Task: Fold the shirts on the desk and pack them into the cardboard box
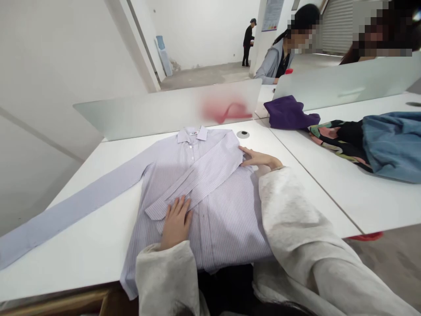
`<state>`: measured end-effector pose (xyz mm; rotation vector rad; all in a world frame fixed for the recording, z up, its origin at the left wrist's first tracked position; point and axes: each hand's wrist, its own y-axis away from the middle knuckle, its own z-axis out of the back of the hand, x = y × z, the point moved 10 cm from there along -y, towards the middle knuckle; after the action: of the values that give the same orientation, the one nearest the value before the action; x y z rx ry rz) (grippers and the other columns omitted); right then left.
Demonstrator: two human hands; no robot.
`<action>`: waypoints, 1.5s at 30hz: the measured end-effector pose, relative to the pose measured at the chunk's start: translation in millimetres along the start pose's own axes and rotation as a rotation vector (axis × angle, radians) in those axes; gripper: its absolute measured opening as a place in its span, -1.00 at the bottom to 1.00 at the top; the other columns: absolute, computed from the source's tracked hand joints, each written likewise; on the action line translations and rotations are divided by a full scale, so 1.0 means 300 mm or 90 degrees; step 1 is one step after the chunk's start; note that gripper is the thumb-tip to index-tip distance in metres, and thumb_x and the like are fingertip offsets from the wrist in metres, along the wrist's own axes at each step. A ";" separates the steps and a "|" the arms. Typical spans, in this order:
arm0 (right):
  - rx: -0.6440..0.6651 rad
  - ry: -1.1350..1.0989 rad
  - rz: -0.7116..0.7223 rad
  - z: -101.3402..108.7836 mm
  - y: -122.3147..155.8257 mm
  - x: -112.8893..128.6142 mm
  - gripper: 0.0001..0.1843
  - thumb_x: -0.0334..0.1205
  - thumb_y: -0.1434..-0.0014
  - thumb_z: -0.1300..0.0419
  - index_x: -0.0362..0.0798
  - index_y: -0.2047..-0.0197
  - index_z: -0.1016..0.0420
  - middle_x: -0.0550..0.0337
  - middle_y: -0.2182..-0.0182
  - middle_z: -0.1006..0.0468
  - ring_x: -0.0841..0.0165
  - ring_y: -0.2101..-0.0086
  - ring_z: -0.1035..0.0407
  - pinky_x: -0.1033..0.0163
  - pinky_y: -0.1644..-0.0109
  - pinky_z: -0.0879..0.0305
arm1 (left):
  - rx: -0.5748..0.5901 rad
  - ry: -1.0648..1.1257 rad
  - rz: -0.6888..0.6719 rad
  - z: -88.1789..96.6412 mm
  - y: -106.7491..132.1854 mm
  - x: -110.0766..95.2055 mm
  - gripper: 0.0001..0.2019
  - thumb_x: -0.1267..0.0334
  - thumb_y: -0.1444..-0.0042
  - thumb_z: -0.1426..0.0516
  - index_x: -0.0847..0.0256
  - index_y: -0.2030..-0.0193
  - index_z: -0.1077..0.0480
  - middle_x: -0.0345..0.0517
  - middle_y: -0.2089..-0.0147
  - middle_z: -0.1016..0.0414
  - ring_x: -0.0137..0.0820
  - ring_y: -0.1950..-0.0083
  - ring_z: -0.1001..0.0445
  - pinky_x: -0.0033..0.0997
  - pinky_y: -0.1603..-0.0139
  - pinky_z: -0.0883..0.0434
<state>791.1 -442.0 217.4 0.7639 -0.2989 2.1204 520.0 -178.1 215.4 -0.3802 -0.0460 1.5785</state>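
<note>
Evidently the lilac striped shirt [223,219] lay buttoned and face up on the white table [82,259], its collar [192,134] toward the far side. One sleeve [194,184] lay folded across the chest, its long axis slanting from the shoulder at upper right down to the cuff [154,212] at lower left. The left hand [176,221] rested open and flat on that sleeve, just beside the cuff, grasping nothing. The right hand [261,159] lay open too, fingers spread, touching the sleeve's upper end near the shoulder. The other sleeve [75,210] stretched away toward the lower left, nearer the left hand. Over at upper right, a purple cloth [289,113] lay on the neighbouring table.
</note>
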 end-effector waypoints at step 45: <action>-0.324 0.295 0.026 0.088 -0.045 0.253 -0.47 -0.17 -0.35 0.21 -0.14 -0.30 -0.20 -0.14 -0.18 -0.34 0.08 -0.16 -0.22 -0.09 -0.21 -0.10 | 0.031 -0.035 -0.013 -0.001 0.008 -0.003 -0.58 0.22 -0.26 0.04 0.08 -0.25 -0.28 -0.02 -0.33 -0.20 -0.15 -0.36 -0.15 0.13 -0.30 -0.13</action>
<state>777.8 -397.2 284.2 -0.0308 -0.5701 2.0585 517.7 -179.2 214.6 -0.2968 -0.0536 1.5670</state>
